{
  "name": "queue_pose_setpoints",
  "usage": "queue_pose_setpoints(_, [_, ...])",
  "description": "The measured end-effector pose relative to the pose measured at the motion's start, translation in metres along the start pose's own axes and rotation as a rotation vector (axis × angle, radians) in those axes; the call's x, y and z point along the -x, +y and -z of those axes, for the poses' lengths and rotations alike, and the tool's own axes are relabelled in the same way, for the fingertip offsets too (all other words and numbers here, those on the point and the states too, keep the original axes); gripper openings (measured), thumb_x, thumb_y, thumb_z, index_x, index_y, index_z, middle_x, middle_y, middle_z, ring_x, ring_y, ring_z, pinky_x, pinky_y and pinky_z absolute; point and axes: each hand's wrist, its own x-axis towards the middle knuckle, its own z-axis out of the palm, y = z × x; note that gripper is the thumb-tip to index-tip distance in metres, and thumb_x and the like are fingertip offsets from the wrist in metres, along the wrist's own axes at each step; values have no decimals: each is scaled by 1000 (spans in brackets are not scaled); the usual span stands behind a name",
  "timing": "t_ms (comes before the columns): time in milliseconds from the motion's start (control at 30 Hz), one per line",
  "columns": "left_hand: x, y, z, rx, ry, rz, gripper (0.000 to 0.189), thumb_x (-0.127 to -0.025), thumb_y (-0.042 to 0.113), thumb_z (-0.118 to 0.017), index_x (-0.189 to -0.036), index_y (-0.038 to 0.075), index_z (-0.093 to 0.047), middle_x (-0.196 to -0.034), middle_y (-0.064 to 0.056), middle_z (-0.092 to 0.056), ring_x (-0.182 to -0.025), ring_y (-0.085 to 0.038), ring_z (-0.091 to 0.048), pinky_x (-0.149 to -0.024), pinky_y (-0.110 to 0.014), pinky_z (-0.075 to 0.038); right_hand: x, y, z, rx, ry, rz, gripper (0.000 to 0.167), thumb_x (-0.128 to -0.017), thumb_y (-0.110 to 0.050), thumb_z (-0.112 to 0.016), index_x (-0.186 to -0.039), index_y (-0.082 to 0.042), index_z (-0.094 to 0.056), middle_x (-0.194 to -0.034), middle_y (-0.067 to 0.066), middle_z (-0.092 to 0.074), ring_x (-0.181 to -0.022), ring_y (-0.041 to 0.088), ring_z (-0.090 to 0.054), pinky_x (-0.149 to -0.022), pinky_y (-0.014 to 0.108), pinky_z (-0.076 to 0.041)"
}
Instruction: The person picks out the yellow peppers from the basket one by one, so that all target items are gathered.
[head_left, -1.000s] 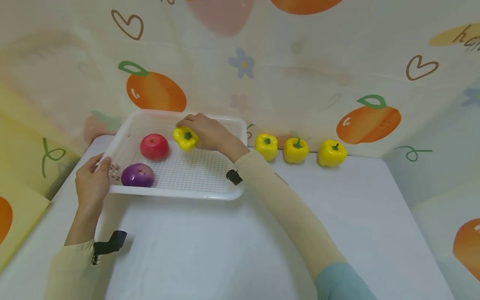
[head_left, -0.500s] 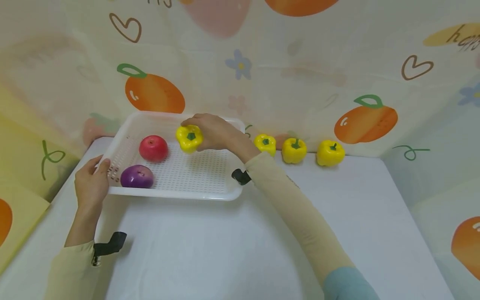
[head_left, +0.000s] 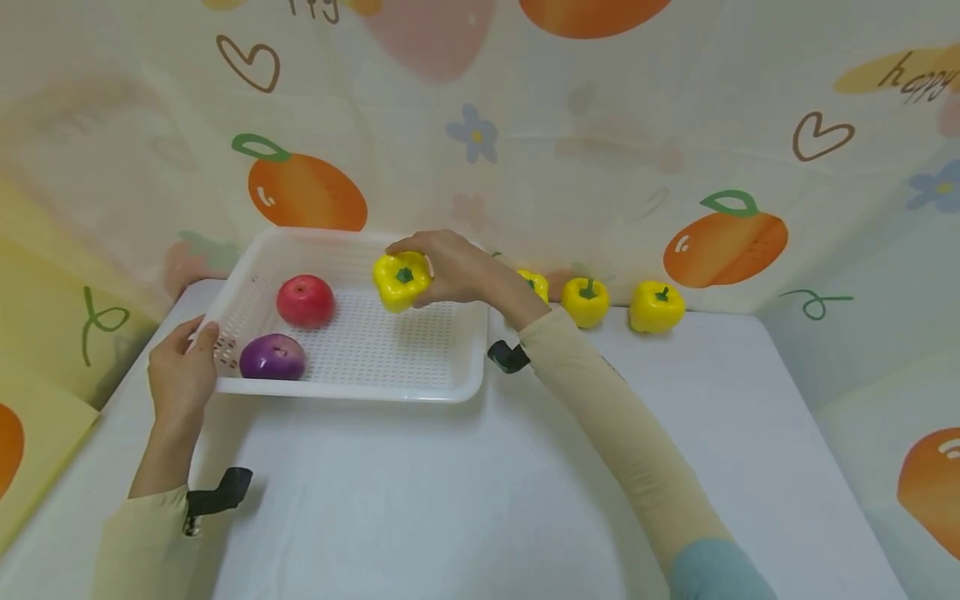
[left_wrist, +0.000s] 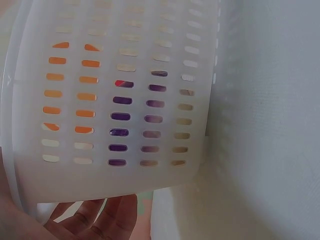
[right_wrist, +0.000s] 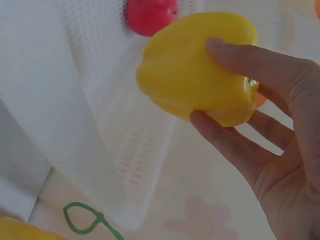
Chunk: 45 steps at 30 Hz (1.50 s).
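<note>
A yellow bell pepper (head_left: 402,282) is pinched between the thumb and fingers of my right hand (head_left: 459,268), held above the white perforated basket (head_left: 352,390). In the right wrist view the bell pepper (right_wrist: 197,70) lies on its side in the grip, thumb on one face and fingertips on the other. My left hand (head_left: 183,367) grips the basket's left end, which is raised off the table. In the left wrist view its fingers (left_wrist: 117,217) curl under the basket wall (left_wrist: 105,180). Inside the basket are a red round fruit (head_left: 305,302) and a purple eggplant-like vegetable (head_left: 272,357).
Along the back of the white table (head_left: 420,500), to the right of the basket, stand three more yellow bell peppers, the rightmost (head_left: 657,307), the middle one (head_left: 585,302), and one (head_left: 534,283) partly hidden by my right forearm. A printed cloth (head_left: 585,183) hangs behind.
My right hand has moved to the right over the basket, carrying the yellow bell pepper. The left hand keeps its grip on the basket, and the view has shifted slightly.
</note>
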Motion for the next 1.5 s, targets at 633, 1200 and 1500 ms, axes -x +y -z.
queue_pose_setpoints(633, [-2, 0, 1, 2, -16, 16, 53, -101, 44, -45, -148, 21, -45, -148, -12, -46, -114, -22, -49, -77, -22, -37, 30, 28, 10, -8, 85, 20, 70, -76, -22, -85, -139, -10, -55, -138, 5, -57, -121, 21, -51, -90, 29, -50])
queue_pose_setpoints(1200, [-3, -2, -1, 11, -2, 16, 52, -101, 42, -45, -148, 20, -46, -149, -10, -45, -122, -24, -46, -82, -23, -37, 59, 48, 18, -149, 182, 18, 70, -75, -16, -85, -137, -7, -55, -137, 6, -56, -123, 22, -51, -80, 34, -56])
queue_pose_setpoints(1500, [-3, -1, 0, 16, -19, 38, 53, -101, 44, -45, -149, 22, -44, -151, -9, -42, -123, -23, -47, -89, -28, -41, 75, 50, 28, -115, 215, 6, 68, -76, -23, -84, -136, -9, -57, -137, 6, -57, -122, 21, -52, -78, 32, -56])
